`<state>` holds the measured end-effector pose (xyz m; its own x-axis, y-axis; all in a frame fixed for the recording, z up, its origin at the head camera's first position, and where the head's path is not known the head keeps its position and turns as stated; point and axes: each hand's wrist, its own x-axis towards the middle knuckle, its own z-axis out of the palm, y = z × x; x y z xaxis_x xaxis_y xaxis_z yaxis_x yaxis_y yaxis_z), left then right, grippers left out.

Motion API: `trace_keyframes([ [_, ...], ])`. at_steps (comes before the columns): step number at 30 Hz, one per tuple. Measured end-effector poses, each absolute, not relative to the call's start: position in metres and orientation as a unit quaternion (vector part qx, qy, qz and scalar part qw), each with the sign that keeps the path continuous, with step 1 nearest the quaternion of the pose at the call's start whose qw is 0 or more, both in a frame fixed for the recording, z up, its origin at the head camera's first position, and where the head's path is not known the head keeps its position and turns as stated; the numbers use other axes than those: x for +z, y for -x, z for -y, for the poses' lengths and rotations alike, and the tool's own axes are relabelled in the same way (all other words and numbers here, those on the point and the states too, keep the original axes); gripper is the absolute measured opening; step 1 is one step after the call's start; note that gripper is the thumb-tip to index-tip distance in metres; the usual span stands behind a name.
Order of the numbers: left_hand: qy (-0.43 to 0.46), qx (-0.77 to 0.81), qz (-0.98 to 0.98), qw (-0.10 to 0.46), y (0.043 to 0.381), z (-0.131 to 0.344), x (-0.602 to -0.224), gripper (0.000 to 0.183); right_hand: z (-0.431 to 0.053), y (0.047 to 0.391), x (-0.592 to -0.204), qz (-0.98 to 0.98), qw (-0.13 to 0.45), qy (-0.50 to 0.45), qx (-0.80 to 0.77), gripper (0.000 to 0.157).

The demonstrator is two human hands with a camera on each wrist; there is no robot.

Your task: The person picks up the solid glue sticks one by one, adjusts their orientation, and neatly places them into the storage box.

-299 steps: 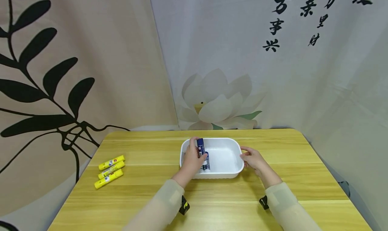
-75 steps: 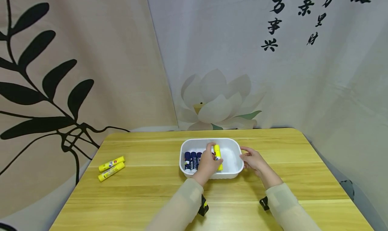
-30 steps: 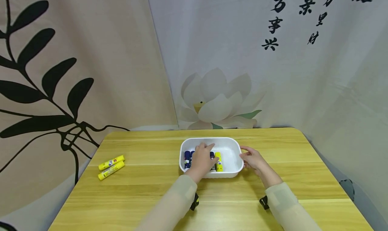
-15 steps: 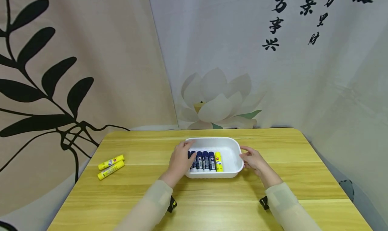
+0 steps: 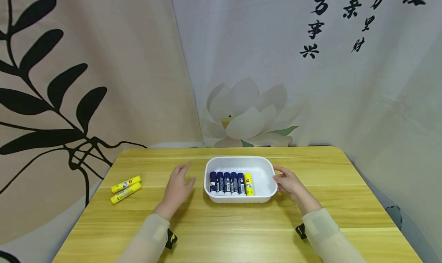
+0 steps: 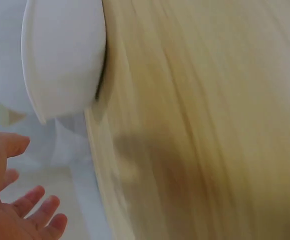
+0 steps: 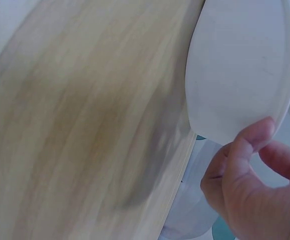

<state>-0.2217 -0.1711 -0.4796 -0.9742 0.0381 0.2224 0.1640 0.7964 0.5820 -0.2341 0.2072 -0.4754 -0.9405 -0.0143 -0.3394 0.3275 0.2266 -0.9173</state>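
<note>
A white plastic tray (image 5: 264,178) stands on the table, holding a row of several navy glue sticks (image 5: 227,184) and one yellow glue stick (image 5: 249,184) at the row's right end. My right hand (image 5: 290,182) grips the tray's right end; in the right wrist view its thumb (image 7: 258,131) lies against the tray wall at the rim. Left of the tray my left hand (image 5: 177,188) is over the table, fingers spread, with nothing in it. Farther left, two yellow glue sticks (image 5: 126,193) lie slanted side by side on the wood.
The wooden table (image 5: 221,232) has rounded far corners. Behind it hangs a pale curtain (image 5: 145,83) printed with black leaves, a lotus and black characters. Both forearms reach in from the near edge, each wearing a black wrist device.
One yellow glue stick went from the table into the tray in my left hand. That hand then passed over the navy sticks and moved left, off the tray. My right hand stayed put.
</note>
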Motion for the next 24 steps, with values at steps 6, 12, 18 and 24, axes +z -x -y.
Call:
trace_keyframes([
  [6,0.033,-0.319,0.943,0.086,0.213,0.207,-0.485,0.068,-0.207,0.231,-0.472,-0.775,0.143,-0.095,-0.609,0.048],
  [12,0.005,-0.291,0.953,0.088,0.202,0.243,-0.489,0.064,-0.207,0.230,-0.470,-0.771,0.144,-0.093,-0.613,0.049],
  [18,0.007,-0.219,0.968,0.120,0.190,0.284,-0.492,0.066,-0.206,0.231,-0.471,-0.773,0.141,-0.089,-0.612,0.049],
  [24,-0.010,-0.138,0.980,0.140,0.183,0.322,-0.497,0.070,-0.207,0.230,-0.471,-0.773,0.140,-0.088,-0.613,0.049],
])
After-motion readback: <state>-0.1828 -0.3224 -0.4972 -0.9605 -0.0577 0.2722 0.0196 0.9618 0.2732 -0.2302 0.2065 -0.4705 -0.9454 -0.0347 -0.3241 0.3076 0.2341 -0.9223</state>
